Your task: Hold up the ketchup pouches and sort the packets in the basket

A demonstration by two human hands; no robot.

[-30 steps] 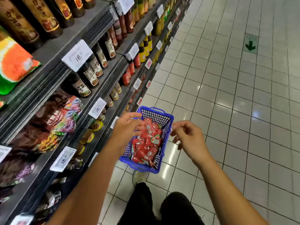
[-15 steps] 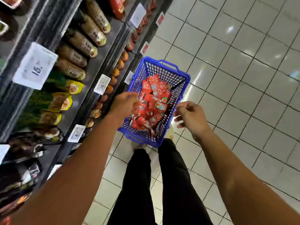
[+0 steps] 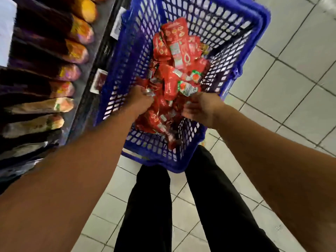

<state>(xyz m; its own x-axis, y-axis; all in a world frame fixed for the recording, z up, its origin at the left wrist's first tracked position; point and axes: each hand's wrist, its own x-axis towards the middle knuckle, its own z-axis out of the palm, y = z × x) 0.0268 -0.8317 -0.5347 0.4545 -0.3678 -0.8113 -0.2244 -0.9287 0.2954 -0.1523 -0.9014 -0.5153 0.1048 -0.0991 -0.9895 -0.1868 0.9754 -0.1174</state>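
1. The blue basket (image 3: 241, 57) stands on the floor just beside the shelf unit, its long axis running away from the person and leaning a little toward the upper right of the view.
2. Red packets (image 3: 174, 57) lie heaped along that axis inside it, pointing every which way.
3. The left hand (image 3: 141, 100) is down in the basket with its fingers curled onto a packet near the left wall; blur hides how firmly it holds.
4. The right hand (image 3: 198, 108) reaches in from the other side, fingers bent over the packets; I cannot tell whether it grips 1.
5. Pale square floor tiles (image 3: 300, 73) with dark joints cover the aisle.
6. Dark bottles (image 3: 54, 73) with yellow and orange caps lie in a row on the shelf at left.
7. 2 legs in black trousers (image 3: 151, 206) stand just behind the basket.
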